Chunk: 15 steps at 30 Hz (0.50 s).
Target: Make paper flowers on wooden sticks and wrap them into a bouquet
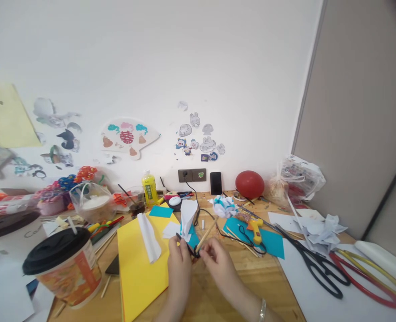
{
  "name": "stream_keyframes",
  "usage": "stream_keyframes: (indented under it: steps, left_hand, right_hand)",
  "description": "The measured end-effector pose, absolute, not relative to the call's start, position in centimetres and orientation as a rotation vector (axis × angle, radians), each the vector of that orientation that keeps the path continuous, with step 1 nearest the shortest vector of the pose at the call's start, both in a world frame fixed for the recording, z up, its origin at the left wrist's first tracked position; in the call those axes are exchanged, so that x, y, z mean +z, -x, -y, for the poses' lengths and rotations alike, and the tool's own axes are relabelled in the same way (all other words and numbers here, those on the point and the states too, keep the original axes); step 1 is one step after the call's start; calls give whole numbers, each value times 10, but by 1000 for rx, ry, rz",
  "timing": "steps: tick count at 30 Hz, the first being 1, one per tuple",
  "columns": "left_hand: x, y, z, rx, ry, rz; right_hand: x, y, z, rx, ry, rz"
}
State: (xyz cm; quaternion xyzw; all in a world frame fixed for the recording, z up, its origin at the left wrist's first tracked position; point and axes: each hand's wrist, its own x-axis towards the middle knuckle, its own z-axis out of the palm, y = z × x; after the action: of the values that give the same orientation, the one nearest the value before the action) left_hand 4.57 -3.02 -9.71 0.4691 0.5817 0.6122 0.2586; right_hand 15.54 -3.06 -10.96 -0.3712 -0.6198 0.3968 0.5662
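My left hand (180,260) is closed at the middle of the table, its fingers pinching a thin black item (188,248) whose kind I cannot make out. My right hand (217,260) is closed beside it, its fingertips at the lower end of a thin wooden stick (207,233) that slants up and to the right. The stick and the black item meet between the two hands, and the fingers hide part of both. Just beyond the fingers are a folded white paper (188,214) and a scrap of blue paper (193,239).
Yellow paper (137,273) and a rolled white paper (149,239) lie left, near a lidded cup (66,268). To the right are a yellow glue gun (256,229) with its cord, black-handled scissors (313,259) and red-handled scissors (365,279). A red balloon (249,184) sits by the wall.
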Motion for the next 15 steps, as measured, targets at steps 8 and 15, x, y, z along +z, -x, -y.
stream_keyframes:
  steps: [8,15]
  left_hand:
    - [-96,-45,30,1605,-1372,-1697]
    - [-95,-43,25,1650,-1283,-1599]
  right_hand:
    - [-111,-156,43,654,1026,1791]
    - [-108,-153,40,800,973,1753]
